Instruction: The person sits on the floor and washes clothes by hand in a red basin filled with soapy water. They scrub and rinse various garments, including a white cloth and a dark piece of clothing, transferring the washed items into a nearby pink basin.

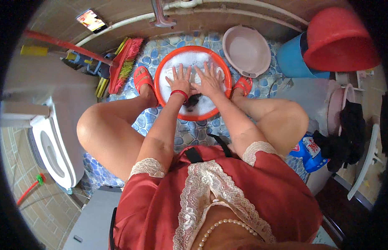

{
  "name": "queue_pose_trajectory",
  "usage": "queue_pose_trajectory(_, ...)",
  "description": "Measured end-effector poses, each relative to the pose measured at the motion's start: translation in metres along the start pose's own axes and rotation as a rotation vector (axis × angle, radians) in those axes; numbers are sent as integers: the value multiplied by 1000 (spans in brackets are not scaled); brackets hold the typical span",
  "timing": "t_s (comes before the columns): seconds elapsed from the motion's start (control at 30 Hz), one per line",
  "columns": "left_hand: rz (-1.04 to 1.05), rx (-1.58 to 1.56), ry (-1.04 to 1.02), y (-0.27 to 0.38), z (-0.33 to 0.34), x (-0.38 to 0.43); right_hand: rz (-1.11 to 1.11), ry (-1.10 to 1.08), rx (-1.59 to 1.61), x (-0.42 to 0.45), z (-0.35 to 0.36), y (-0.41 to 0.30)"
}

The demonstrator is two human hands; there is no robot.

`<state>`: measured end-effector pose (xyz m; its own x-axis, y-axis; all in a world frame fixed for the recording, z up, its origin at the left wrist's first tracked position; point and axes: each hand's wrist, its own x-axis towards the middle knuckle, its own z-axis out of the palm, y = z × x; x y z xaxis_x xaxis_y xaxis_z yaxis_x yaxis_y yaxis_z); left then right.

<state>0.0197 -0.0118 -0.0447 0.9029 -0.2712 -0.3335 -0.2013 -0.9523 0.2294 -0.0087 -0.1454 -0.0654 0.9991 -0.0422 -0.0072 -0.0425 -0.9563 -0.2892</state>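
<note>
A round red-rimmed basin (193,118) stands on the floor between my feet, filled with white suds. White cloth (172,72) lies among the suds, partly under my hands. My left hand (180,82), with a red bracelet at the wrist, rests palm down on the cloth with its fingers spread. Beside it my right hand (209,80) is also spread flat, its thumb close to my left hand. Neither hand has its fingers closed around anything. A dark patch (192,100) shows in the suds just below the hands; what it is I cannot tell.
A pale pink basin (246,50) stands right of the red-rimmed one, near blue (291,56) and red (339,40) tubs. A red broom (117,72) leans at the left, near a white toilet (53,150). A metal tap (162,18) hangs above; a blue packet (309,153) sits right.
</note>
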Motion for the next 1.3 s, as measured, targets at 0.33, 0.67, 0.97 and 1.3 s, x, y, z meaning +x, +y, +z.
queue_pose_trajectory(0.33, 25, 150, -374, -11, 41, 15, -12, -404, -169, -6, 37, 17)
queue_pose_trajectory(0.67, 31, 377, -836, -50, 120, 34, 478, -1104, 183, -11, 76, 47)
queue_pose_trajectory(0.97, 257, 110, -941, -16, 58, 92, -65, -1045, 48, 83, 30, 46)
queue_pose_trajectory(1.3, 692, 401, -722, -49, -92, 115, -626, -928, -212, 165, -98, 37)
